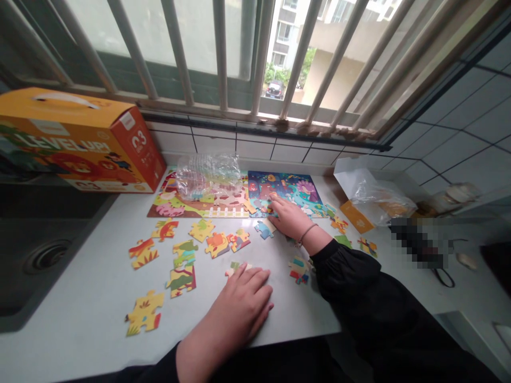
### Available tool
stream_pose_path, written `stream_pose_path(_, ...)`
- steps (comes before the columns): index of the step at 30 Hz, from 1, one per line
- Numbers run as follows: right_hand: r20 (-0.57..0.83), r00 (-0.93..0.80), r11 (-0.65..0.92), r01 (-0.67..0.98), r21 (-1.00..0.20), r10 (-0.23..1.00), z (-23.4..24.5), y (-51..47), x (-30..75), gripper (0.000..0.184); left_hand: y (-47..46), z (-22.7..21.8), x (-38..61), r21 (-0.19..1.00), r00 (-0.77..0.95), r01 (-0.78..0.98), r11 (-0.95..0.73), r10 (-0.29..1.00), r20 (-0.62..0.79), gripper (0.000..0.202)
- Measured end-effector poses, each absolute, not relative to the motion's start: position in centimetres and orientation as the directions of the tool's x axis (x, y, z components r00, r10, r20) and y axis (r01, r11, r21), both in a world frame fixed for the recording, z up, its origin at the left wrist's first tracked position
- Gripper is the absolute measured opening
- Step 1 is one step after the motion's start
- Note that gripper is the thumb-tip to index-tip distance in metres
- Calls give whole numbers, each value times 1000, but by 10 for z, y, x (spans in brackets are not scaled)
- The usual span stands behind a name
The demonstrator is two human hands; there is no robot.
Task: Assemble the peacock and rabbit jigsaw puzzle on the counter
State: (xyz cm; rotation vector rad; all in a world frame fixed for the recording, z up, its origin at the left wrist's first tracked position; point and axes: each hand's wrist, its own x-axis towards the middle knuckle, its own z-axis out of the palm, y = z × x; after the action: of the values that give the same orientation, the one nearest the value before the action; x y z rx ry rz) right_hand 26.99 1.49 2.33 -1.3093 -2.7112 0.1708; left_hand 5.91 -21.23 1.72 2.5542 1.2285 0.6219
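Observation:
My left hand (241, 300) lies flat on the white counter (88, 298), fingers stretched out and together, covering part of a loose puzzle piece (232, 267). My right hand (288, 217) rests palm down at the lower edge of the blue puzzle picture (287, 187), fingertips pressing on a piece there. A blue loose piece (264, 229) sits just left of that hand. Beside the blue picture lies a second assembled picture (175, 205) in green and brown. Several yellow and orange loose pieces (181, 258) are scattered on the counter left of my hands.
An orange puzzle box (75, 141) stands at the back left above a dark sink (43, 250). A clear plastic bag (207, 173) lies on the assembled pictures. Another bag with a small orange box (371, 205) sits at the right. Window bars run behind the counter.

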Motion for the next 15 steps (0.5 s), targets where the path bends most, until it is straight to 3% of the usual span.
stream_pose_path(6,54,-638,635,748,-193,768,31,31,265,28,-130,65,52,145,397,895,-422,901,172,20)
stream_pose_path(10,68,-619,619,760,-196,782,37,30,274,36,-58,70,56,100,302,945,-310,949,88,24)
stream_pose_path(15,144,-519,538,827,-162,842,56,9,320,33,-14,41,61,99,226,968,-232,972,61,28)
